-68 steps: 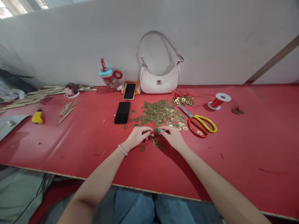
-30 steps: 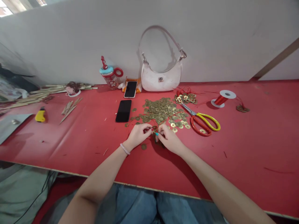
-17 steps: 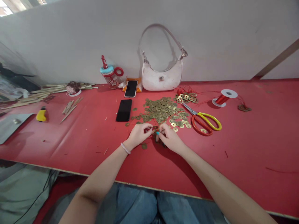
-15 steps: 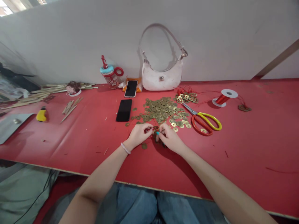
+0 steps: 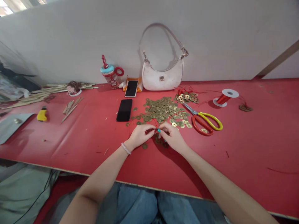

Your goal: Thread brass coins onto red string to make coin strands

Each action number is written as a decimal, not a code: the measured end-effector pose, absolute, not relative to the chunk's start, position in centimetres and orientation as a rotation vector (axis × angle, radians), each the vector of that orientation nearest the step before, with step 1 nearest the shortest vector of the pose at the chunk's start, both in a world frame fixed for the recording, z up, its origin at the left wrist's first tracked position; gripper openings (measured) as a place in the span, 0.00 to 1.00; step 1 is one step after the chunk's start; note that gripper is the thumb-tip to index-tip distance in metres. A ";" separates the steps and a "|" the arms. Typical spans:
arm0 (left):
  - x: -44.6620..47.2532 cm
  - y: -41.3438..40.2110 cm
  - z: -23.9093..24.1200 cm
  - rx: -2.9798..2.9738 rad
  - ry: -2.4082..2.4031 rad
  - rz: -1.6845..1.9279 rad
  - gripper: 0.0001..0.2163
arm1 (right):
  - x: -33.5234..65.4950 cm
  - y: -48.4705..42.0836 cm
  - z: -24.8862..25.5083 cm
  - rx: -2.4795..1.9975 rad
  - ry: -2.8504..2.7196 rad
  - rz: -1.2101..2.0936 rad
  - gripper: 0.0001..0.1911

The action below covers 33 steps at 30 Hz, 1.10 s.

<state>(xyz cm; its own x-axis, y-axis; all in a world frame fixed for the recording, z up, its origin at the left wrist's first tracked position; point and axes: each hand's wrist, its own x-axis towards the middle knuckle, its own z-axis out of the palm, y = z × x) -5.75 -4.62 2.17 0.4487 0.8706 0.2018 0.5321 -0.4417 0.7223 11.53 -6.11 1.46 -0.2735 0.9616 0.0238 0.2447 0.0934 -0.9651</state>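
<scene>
My left hand [image 5: 141,134] is pinched closed on a thin red string [image 5: 155,123], a pale beaded bracelet at its wrist. Fingertip to fingertip with it, my right hand [image 5: 173,137], with turquoise nails, grips the same string. Under the fingers hangs or rests a small bunch of brass coins [image 5: 160,141], partly covered by the right hand; I cannot tell which. Just beyond both hands spreads a heap of loose holed coins [image 5: 161,107]. One single coin [image 5: 144,146] lies below the left hand.
Scissors [image 5: 202,119] with one red and one yellow handle lie right of the heap. Behind them are strung coins [image 5: 187,97] and a spool of red string [image 5: 223,99]. Two phones [image 5: 124,110], a cup [image 5: 111,77], a white handbag [image 5: 163,76] and a yellow cutter [image 5: 42,114] are also there.
My fingertips have come closer together over the string, the right hand turning slightly. More of the coin bunch beneath them shows now.
</scene>
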 end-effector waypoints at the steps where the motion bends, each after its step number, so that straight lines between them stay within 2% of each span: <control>1: -5.8 -4.6 2.2 2.104 1.172 0.790 0.11 | 11.5 -6.1 1.5 -1.207 -1.623 1.213 0.02; 12: -5.7 -4.2 2.1 1.978 1.029 0.967 0.07 | 11.8 -6.3 1.6 -1.177 -1.679 1.155 0.05; 24: -6.8 -3.4 1.6 1.812 1.148 1.263 0.06 | 13.5 -5.4 1.5 -1.274 -1.614 0.771 0.12; 33: -10.4 -3.7 5.7 1.523 1.268 1.600 0.09 | 17.2 -5.0 2.6 -1.252 -1.202 0.684 0.14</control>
<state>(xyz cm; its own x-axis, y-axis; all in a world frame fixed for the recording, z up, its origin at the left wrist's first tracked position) -10.40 -3.73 5.72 -0.1751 0.8960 0.4081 0.1926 -0.3753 0.9067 17.20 -5.00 2.61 0.2912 0.9086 0.2994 0.2069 0.2458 -0.9470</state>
